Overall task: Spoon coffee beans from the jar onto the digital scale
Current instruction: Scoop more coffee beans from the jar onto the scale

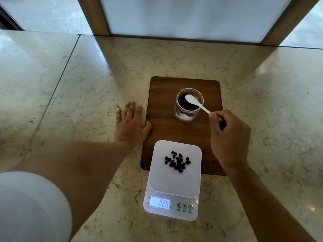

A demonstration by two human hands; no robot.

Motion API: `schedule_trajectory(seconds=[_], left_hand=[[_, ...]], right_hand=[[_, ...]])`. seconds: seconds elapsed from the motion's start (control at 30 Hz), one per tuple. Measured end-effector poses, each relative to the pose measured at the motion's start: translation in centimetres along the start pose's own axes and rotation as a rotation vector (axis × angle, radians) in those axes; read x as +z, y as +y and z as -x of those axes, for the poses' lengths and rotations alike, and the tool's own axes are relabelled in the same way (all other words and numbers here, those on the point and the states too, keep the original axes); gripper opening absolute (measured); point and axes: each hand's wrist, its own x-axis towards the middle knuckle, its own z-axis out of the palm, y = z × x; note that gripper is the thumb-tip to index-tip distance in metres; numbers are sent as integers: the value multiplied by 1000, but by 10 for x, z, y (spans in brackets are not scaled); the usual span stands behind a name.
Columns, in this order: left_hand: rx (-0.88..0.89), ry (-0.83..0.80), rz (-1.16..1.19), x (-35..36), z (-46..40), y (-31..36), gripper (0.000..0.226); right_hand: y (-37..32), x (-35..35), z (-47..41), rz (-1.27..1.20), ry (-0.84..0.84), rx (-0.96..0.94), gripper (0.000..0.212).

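Note:
A clear open jar (pixel 183 114) of dark coffee beans stands on a wooden board (pixel 162 126). My right hand (pixel 229 137) pinches the handle of a white spoon (pixel 196 103), whose empty bowl hovers over the jar's mouth. A white digital scale (pixel 173 194) sits near me, partly on the board's front edge, with a small pile of coffee beans (pixel 177 161) on its platform and its display lit. My left hand (pixel 130 124) lies flat, fingers spread, on the counter beside the board's left edge.
The marble counter (pixel 70 102) stretches wide on both sides. A wood-framed white panel (pixel 188 16) stands behind the board. A white sleeve (pixel 29 206) fills the lower left corner.

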Motion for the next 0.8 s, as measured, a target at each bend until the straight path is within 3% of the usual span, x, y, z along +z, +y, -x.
schedule_trajectory(seconds=[0.23, 0.5, 0.63, 0.8], left_hand=[[5, -25, -3, -2, 0, 0, 76], [6, -39, -7, -4, -1, 1, 75], [5, -30, -5, -2, 0, 0, 76], [5, -30, -5, 0, -1, -2, 76]], right_hand=[[0, -9, -40, 304, -111, -361, 17], [15, -2, -64, 436, -251, -580, 15], [14, 5, -63, 444, -310, -602, 11], [11, 8, -72, 400, -352, -488, 14]])
